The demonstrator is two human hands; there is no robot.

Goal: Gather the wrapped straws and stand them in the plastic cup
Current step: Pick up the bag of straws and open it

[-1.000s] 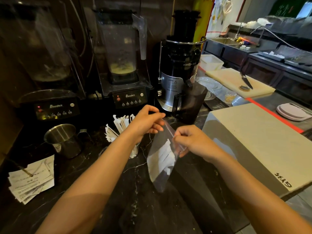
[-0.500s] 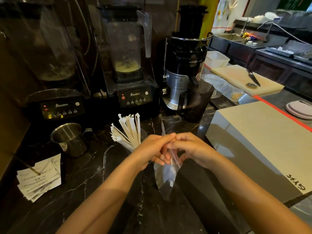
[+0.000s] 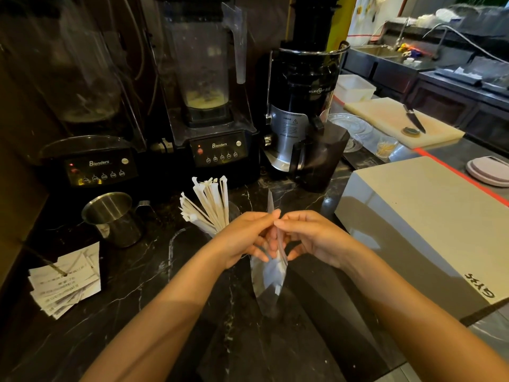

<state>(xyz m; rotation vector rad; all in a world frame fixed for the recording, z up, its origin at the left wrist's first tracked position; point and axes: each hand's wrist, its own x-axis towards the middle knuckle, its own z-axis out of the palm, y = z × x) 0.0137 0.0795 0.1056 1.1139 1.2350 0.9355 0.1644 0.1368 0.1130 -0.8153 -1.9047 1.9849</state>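
Several paper-wrapped straws [image 3: 210, 205] stand fanned out in a clear plastic cup [image 3: 233, 213] on the dark marble counter, just left of my hands. The cup is mostly hidden behind my left hand. My left hand [image 3: 246, 236] and my right hand [image 3: 312, 236] meet fingertip to fingertip in the middle of the view. Both pinch the top of a clear plastic bag [image 3: 268, 279], which hangs down between them over the counter. White patches show through the bag; I cannot tell what they are.
Two black blenders [image 3: 217, 150] and a juicer [image 3: 300, 111] line the back. A steel cup [image 3: 114, 219] and a spiked stack of paper slips [image 3: 66, 279] lie at left. A large beige box [image 3: 429, 230] sits at right, with a cutting board and knife [image 3: 413, 119] beyond.
My hands came together from apart and closed the bag's mouth between them; the bag now hangs narrower. The view shifted down, bringing the straws into full sight.
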